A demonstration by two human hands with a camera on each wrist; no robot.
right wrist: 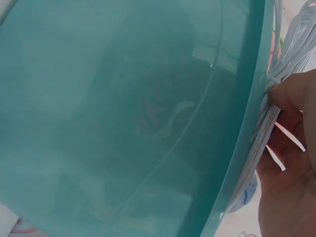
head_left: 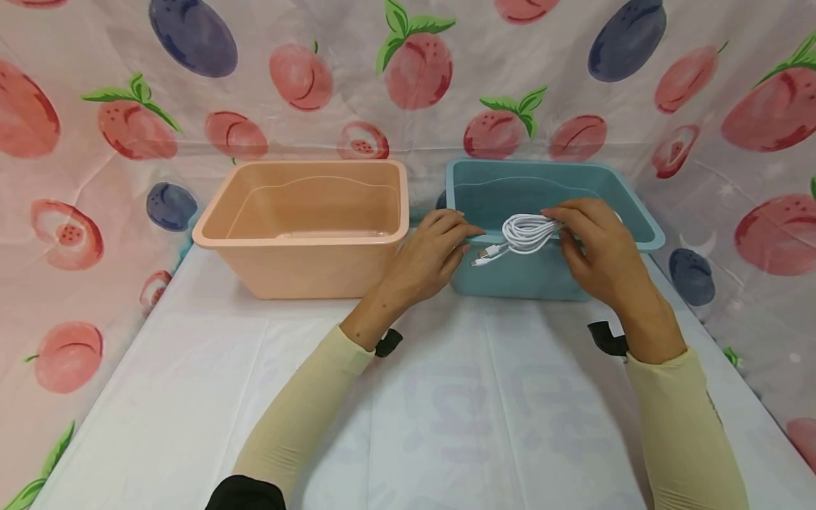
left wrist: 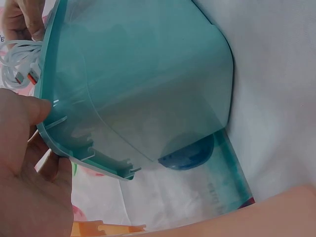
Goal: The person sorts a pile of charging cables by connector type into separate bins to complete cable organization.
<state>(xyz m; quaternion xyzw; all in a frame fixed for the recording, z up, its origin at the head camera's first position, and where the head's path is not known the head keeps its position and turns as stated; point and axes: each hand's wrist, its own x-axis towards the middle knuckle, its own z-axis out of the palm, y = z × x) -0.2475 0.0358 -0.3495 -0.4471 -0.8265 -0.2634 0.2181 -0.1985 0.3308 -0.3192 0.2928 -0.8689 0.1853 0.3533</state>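
A coiled white cable (head_left: 530, 234) with plugs at its loose end lies over the front rim of the teal bin (head_left: 519, 273). My right hand (head_left: 596, 248) pinches the coil between thumb and fingers, close at the rim, as the right wrist view also shows. At the bin's front left corner my left hand (head_left: 430, 251) grips the rim, with the thumb (left wrist: 37, 108) on the outer wall and the fingers curled under the corner. The cable's plugs (left wrist: 28, 75) hang just beyond that thumb in the left wrist view.
An orange bin (head_left: 319, 273) stands left of the teal one, its near right corner beside my left wrist. Both rest on a white cloth-covered table (head_left: 433, 411). A fruit-print sheet (head_left: 408, 127) hangs behind and along the sides.
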